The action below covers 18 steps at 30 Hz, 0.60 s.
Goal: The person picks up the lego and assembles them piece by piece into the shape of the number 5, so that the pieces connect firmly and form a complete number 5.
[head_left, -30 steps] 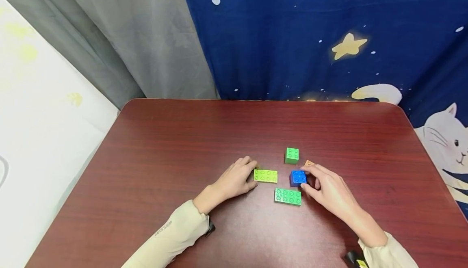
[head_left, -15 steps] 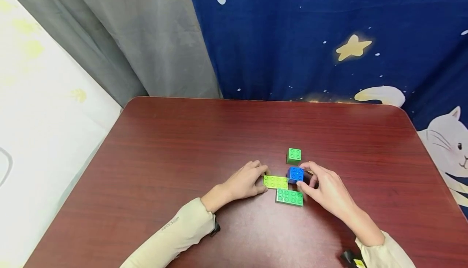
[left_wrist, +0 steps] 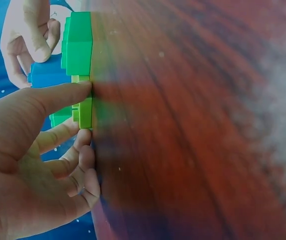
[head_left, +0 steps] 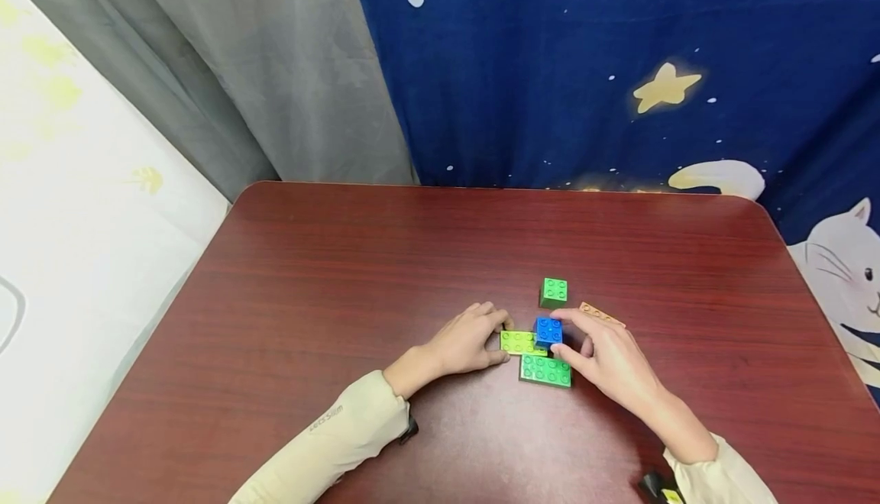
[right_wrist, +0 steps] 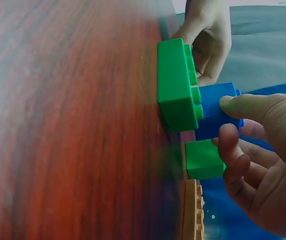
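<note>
My right hand (head_left: 615, 359) pinches a square blue building brick (head_left: 548, 330) between thumb and fingers, studs up. The blue brick overlaps the right end of a low lime-green brick (head_left: 514, 341) in the head view. Around that lime brick's left end, my left hand (head_left: 467, 341) has its thumb on the near side and fingertips on the far side; the left wrist view shows the thumb (left_wrist: 78, 91) against it. Just in front lies a long green brick (head_left: 545, 371), which hides part of the blue brick in the right wrist view (right_wrist: 175, 85).
Behind the blue brick stands a small square green brick (head_left: 553, 292). A flat orange brick (head_left: 600, 314) lies beyond my right hand, partly covered by it. All rest on a dark red wooden table (head_left: 357, 260), with curtains (head_left: 522, 69) past its far edge.
My right hand has carried the blue brick left, from beside the lime brick to over its right end. My left hand has slid the lime brick rightward, close behind the long green brick.
</note>
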Available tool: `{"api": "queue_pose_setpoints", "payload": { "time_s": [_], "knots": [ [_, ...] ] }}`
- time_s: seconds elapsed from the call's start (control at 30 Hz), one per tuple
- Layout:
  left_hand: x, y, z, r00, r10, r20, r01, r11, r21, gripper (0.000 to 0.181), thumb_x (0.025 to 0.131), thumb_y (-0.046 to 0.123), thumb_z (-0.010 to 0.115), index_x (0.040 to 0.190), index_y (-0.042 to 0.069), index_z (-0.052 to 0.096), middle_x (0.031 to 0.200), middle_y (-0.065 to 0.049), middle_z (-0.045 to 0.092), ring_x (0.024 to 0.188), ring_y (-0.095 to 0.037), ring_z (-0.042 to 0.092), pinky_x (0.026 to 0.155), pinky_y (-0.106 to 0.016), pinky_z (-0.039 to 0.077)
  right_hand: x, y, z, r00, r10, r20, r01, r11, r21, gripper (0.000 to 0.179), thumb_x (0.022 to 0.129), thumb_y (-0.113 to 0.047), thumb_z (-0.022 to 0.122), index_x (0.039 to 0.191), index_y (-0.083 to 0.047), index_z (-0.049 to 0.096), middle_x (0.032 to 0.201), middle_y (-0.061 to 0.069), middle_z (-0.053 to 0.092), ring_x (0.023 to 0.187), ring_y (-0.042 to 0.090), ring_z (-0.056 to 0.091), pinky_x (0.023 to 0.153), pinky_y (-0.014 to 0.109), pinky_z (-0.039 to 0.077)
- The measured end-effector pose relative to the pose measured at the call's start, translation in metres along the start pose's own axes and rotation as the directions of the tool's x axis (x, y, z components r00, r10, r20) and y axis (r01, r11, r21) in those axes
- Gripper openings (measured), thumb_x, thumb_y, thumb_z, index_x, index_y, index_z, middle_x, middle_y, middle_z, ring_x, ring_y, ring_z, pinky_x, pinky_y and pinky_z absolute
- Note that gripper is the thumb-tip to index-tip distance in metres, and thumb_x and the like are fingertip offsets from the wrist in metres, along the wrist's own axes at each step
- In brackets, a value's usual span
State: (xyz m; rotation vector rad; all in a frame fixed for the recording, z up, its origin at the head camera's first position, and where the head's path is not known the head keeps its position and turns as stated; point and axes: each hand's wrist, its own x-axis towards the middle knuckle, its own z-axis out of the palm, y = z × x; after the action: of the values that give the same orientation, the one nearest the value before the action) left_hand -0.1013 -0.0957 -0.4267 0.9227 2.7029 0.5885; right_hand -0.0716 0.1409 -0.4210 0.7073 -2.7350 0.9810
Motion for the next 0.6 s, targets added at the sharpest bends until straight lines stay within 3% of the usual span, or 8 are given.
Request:
{"api": "queue_pose_setpoints", "payload": {
  "time_s": [0.27,0.5,0.6],
  "knots": [
    [0.0007,-0.0057,0.0001,1.0,-0.017,0.007,0.017,1.0,0.009,0.032,0.078,0.031,0.074,0.103,0.019,0.059,0.088,0.008,0.049,0.084,-0.007,0.046,0.07,-0.023,0.04,0.0008,-0.0014,0.0086,0.999,-0.038,0.012,0.037,0.998,0.05,0.043,0.077,-0.017,0.077,0.117,-0.017,0.063,0.103,0.0,0.064,0.05,-0.004,0.042,0.046,0.019,0.038],
    [0.0068,-0.0043,0.0015,1.0,0.014,0.011,-0.014,1.0,-0.01,0.031,0.078,0.032,0.073,0.103,0.019,0.058,0.088,0.008,0.049,0.083,-0.007,0.045,0.067,-0.021,0.038,-0.0018,0.0003,0.0071,0.998,-0.07,0.0,0.07,0.996,0.049,0.045,0.075,-0.012,0.078,0.116,-0.017,0.063,0.105,0.001,0.063,0.05,-0.004,0.042,0.045,0.018,0.038],
    [0.0046,-0.0058,0.0009,1.0,-0.003,0.019,0.003,1.0,-0.008,0.031,0.078,0.031,0.074,0.102,0.02,0.058,0.088,0.008,0.048,0.082,-0.007,0.044,0.065,-0.021,0.038,0.0009,-0.0007,0.0108,0.995,-0.101,-0.001,0.101,0.993,0.055,0.044,0.074,-0.01,0.078,0.116,-0.016,0.063,0.105,0.002,0.064,0.051,-0.005,0.041,0.046,0.017,0.038]
  ]
}}
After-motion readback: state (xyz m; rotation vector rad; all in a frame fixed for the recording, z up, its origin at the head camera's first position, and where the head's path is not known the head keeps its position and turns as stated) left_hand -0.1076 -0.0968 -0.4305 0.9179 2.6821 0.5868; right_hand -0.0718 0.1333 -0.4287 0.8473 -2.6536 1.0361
